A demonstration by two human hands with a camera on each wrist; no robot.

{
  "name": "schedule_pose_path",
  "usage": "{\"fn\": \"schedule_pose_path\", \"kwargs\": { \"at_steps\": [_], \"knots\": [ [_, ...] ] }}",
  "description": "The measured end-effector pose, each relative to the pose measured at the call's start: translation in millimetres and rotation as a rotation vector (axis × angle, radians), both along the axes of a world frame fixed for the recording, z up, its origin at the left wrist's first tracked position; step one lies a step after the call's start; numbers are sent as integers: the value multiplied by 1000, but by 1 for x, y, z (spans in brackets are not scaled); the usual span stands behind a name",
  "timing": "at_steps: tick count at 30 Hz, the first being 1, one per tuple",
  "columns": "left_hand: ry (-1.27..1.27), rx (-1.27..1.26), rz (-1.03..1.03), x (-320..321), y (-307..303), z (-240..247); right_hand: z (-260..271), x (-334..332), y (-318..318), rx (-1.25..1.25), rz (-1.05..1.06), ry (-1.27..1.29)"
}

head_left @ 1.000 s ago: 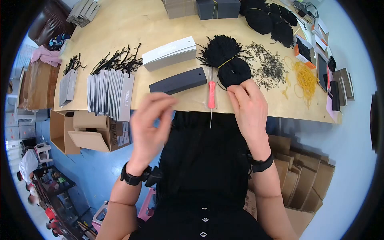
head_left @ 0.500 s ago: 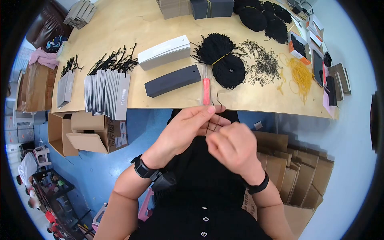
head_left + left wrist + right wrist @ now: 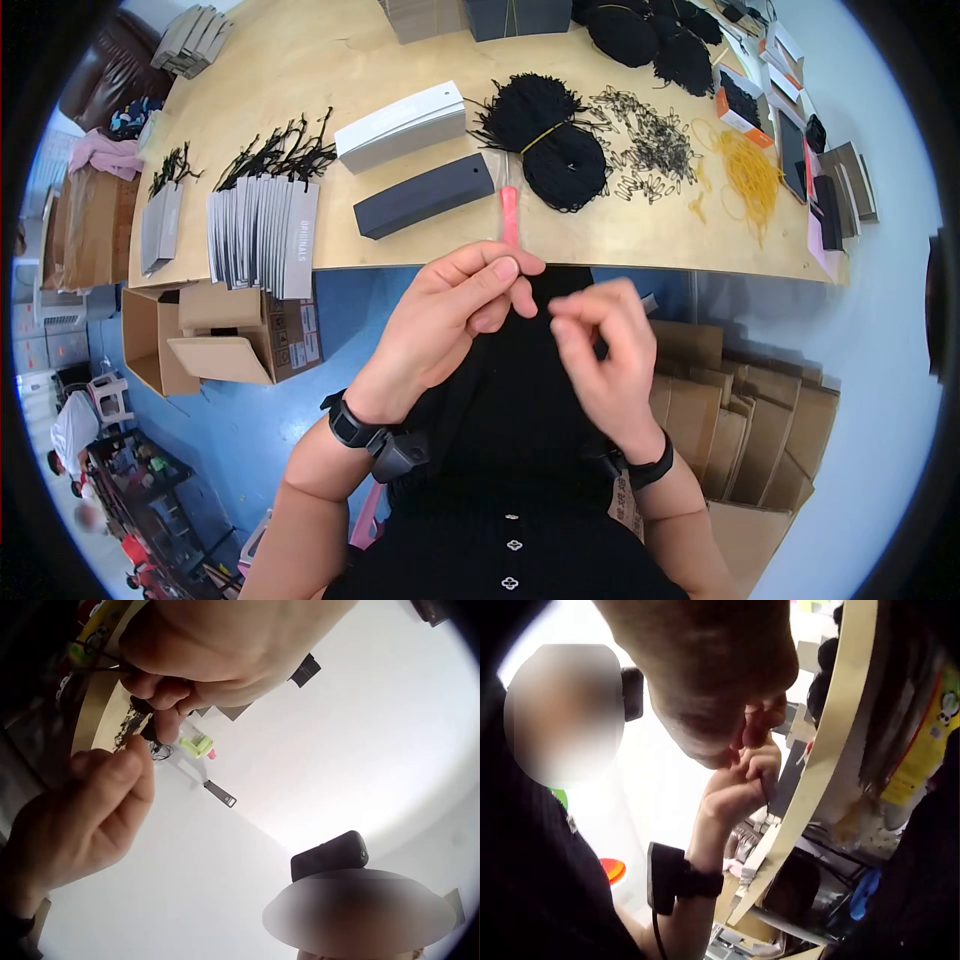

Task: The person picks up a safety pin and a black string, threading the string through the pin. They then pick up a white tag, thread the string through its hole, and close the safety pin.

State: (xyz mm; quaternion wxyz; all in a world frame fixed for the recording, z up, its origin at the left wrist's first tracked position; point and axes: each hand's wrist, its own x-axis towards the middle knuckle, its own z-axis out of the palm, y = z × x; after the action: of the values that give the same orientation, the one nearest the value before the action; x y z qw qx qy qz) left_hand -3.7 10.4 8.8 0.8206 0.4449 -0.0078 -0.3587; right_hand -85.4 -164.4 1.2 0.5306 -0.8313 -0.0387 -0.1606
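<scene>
In front of the table edge my left hand [image 3: 440,320] pinches a thin black cord between thumb and fingers. The cord [image 3: 99,669] shows as dark strands beside the fingers in the left wrist view, while in the head view it is lost against the black clothing. My right hand [image 3: 612,365] is just to the right, fingers curled and thumb near the forefinger; I cannot tell whether its fingertips hold the cord. Beyond the left fingertips lies a pink-handled tool [image 3: 510,212]. A banded bundle of black cords [image 3: 565,170] lies behind it.
Right of the bundle are scattered small metal pins [image 3: 650,145] and yellow rubber bands [image 3: 750,180]. Left of it stand a dark card stack [image 3: 425,197] and a white card stack [image 3: 400,130]. Corded tags [image 3: 265,235] line the left side. Cardboard boxes [image 3: 230,330] sit below.
My right hand left the cord bundle and came to the left hand in front of the table, then moved slightly right. The left hand came in from the left and now pinches the cord.
</scene>
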Motion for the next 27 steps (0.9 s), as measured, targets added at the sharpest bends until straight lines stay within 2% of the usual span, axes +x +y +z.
{"fn": "schedule_pose_path", "kwargs": {
  "at_steps": [1, 2, 4, 5, 7, 11, 15, 16, 17, 18, 20, 23, 25, 27],
  "knots": [
    [1, -2, -5, -2, 1, 1, 1, 5, -5, 83, -27, 105],
    [9, -39, -35, -4, 3, 2, 1, 9, -6, 82, -34, 105],
    [17, -78, -70, -7, 6, 2, 0, 17, -5, 658, 91, 391],
    [20, -116, -81, -7, 7, 2, -2, 19, -7, 657, 87, 389],
    [23, -153, -89, -9, 9, 2, -7, 22, -9, 791, 207, 529],
    [22, -155, -63, -10, 12, 2, -9, 21, -6, 917, 278, 578],
    [21, -156, -84, -10, 15, -1, -13, 17, -4, 925, 307, 513],
    [20, -156, -85, -9, 15, -2, -4, 14, -2, 738, 221, 437],
    [-120, 12, -11, -9, 16, -2, 5, 14, -1, 552, 136, 361],
    [-259, 181, 66, -8, 17, -2, 12, 14, -4, 552, 139, 362],
    [-337, 221, 99, -6, 18, -2, 24, 14, -13, -381, 231, -176],
    [-443, 267, 80, -4, 16, 2, 34, 10, -13, -519, 200, -292],
    [-260, 115, -14, -11, 8, 5, 33, 16, -11, -517, 167, -351],
    [-249, 143, -13, -16, 0, 3, 30, 22, -10, -511, 134, -409]
  ]
}}
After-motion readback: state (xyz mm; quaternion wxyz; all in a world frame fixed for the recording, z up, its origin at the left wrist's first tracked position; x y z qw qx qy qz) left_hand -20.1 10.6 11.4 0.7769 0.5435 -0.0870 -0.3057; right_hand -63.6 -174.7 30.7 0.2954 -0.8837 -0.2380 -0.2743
